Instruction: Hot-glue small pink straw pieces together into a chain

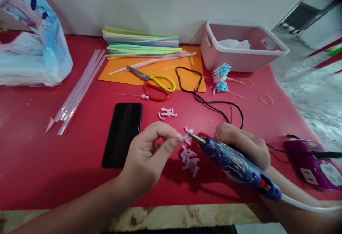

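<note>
Between thumb and forefinger, my left hand [149, 155] pinches a short pale pink piece of pipe cleaner [184, 137]. My right hand [243, 146] is wrapped round a blue hot glue gun [229, 159]; a white glue stick [307, 204] sticks out of its back end. The gun's metal nozzle points left, at the tip of the pink piece, and seems to touch it. Just below lies a pile of short pink pipe cleaner pieces [190, 161]. Another small group of pink pieces [167, 113] is farther back on the red table [80, 177].
A black phone [123, 134] lies left of my left hand. Behind are scissors [149, 79], long pipe cleaners [144, 45] on orange paper [114, 71], blue flowers [222, 71] and a pink basket [240, 57]. Clear sticks [80, 87], a plastic bag [50, 48], a black cord [213, 102] and a purple power box [312, 162] surround them.
</note>
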{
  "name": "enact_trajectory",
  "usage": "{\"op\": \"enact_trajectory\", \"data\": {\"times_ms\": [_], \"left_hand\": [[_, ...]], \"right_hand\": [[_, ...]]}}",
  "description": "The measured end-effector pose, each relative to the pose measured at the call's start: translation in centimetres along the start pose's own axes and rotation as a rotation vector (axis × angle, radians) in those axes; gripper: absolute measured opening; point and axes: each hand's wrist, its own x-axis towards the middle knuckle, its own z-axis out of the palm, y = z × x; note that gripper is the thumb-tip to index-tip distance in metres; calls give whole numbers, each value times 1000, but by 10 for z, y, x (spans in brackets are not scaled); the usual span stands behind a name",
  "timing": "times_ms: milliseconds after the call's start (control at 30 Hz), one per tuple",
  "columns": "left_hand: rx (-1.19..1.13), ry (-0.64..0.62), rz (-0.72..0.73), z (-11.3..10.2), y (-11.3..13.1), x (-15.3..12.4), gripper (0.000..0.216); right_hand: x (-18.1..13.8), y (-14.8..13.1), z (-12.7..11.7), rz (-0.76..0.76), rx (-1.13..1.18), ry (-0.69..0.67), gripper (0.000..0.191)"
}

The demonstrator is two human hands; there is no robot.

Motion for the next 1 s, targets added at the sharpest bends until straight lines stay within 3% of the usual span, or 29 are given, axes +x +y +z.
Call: {"op": "enact_trajectory", "data": {"times_ms": [333,1000], "left_hand": [[-31,-4,-18,-1,-1,-3,9],[-88,-42,-28,0,-2,-3,9]], "right_hand": [[1,0,0,5,-8,-1,17],[1,-2,1,15,-50,11,19]]}}
